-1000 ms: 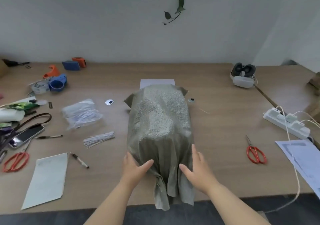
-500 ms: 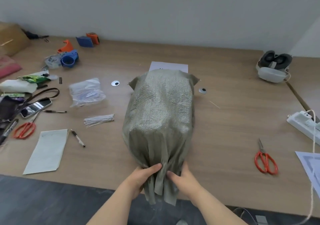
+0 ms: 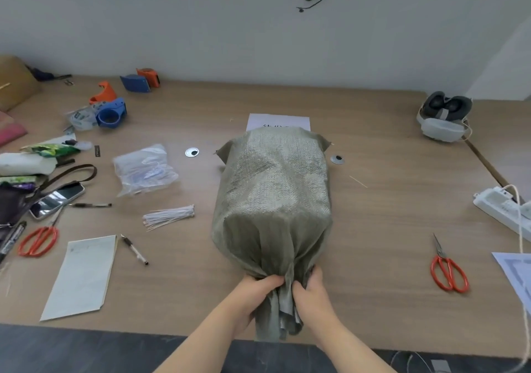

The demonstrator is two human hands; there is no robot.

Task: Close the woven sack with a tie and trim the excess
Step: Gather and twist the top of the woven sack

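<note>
A filled grey-green woven sack (image 3: 273, 197) lies on the wooden table (image 3: 382, 217), its mouth toward me. My left hand (image 3: 254, 295) and my right hand (image 3: 311, 292) squeeze the sack's neck from both sides, bunching the fabric into a narrow throat. The loose end of the sack hangs over the table's front edge between my wrists. A bundle of white cable ties (image 3: 168, 216) rests to the left of the sack. Red-handled scissors (image 3: 446, 269) lie to the right, apart from my hands.
A second pair of red scissors (image 3: 38, 240), a phone (image 3: 56, 198), pens, a sheet of paper (image 3: 82, 276) and a plastic bag (image 3: 143, 168) crowd the left side. Tape dispensers (image 3: 110, 112) sit at back left. A headset (image 3: 444, 116) and power strip (image 3: 501, 204) are on the right.
My hands slid from flat on the sack's sides toward each other and closed on its neck, gathering the fabric tight. The camera tipped further down.
</note>
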